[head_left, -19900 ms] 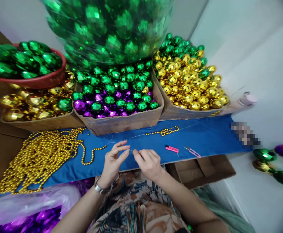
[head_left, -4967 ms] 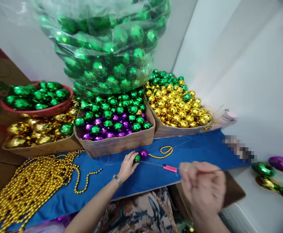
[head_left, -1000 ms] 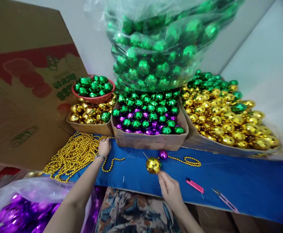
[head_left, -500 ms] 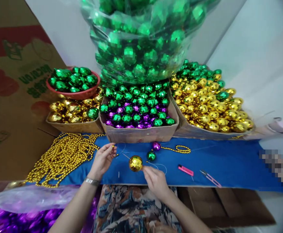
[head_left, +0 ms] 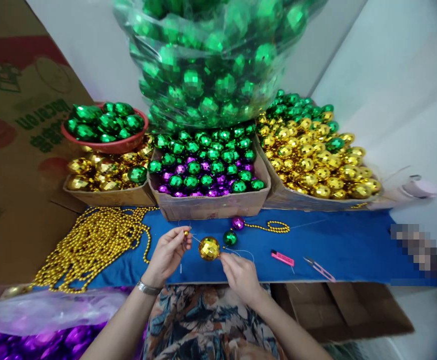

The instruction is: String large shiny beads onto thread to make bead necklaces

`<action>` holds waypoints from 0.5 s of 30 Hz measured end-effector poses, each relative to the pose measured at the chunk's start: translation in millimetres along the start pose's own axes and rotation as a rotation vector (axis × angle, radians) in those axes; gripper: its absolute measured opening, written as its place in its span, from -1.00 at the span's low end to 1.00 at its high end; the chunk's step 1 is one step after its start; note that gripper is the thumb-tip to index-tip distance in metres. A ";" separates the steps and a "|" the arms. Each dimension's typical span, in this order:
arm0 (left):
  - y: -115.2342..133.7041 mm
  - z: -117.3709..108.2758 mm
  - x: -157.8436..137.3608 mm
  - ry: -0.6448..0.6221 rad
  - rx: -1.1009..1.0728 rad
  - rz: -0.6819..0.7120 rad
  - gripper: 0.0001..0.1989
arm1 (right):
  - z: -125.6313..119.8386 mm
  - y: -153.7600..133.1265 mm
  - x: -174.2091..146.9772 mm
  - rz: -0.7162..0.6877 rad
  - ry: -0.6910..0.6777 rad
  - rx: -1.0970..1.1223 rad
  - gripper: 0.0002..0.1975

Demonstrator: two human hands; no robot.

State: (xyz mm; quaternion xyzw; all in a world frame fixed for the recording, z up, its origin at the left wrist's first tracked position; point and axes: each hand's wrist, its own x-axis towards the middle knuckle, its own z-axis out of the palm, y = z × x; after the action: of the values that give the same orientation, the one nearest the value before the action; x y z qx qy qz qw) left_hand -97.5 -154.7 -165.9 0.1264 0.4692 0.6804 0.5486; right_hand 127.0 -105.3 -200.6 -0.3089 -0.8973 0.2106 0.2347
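My left hand (head_left: 170,252), wearing a metal wristband (head_left: 149,287), pinches a small gold bead (head_left: 186,233) between thumb and fingers. A thin clear thread (head_left: 195,239) runs from near that bead to a large faceted gold ball (head_left: 208,248). At the ball's right edge, the fingertips of my right hand (head_left: 241,277) are closed on it; whether they grip the ball itself or its thread end is hard to see. Just behind lie a green ball (head_left: 230,237) and a purple ball (head_left: 238,223), joined to a gold bead chain (head_left: 277,227) on the blue cloth (head_left: 338,250).
A heap of gold bead strands (head_left: 94,245) lies left. Behind stand a cardboard box (head_left: 211,206) of green and purple balls, gold balls (head_left: 316,160), a red bowl (head_left: 109,146) and a bag of green balls (head_left: 211,65). A pink cutter (head_left: 282,258) and thread snips (head_left: 319,269) lie right.
My left hand has moved right with the small bead, closer to the gold ball. My right hand keeps its hold by the ball. The view has shifted slightly.
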 end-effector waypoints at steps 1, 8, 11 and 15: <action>-0.1 -0.8 -0.2 -0.003 0.025 0.010 -0.70 | -0.6 0.7 -0.5 -0.001 -0.007 -0.011 -0.70; -6.6 -6.6 -1.9 -0.078 0.488 0.174 -0.71 | 14.7 7.2 -4.7 0.029 -0.041 -0.086 -0.72; -27.0 -6.3 0.0 -0.060 0.542 0.187 -0.72 | 42.0 16.1 -11.6 0.130 -0.060 -0.047 -0.72; -59.8 -9.4 5.8 -0.002 0.585 0.180 -0.68 | 65.3 35.9 -24.6 0.229 -0.106 -0.115 -0.64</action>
State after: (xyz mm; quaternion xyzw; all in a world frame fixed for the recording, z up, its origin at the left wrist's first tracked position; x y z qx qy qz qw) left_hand -68.6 -157.0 -219.3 0.3206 0.6315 0.5621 0.4271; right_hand 124.5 -110.7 -278.8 -0.4107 -0.8779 0.2004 0.1432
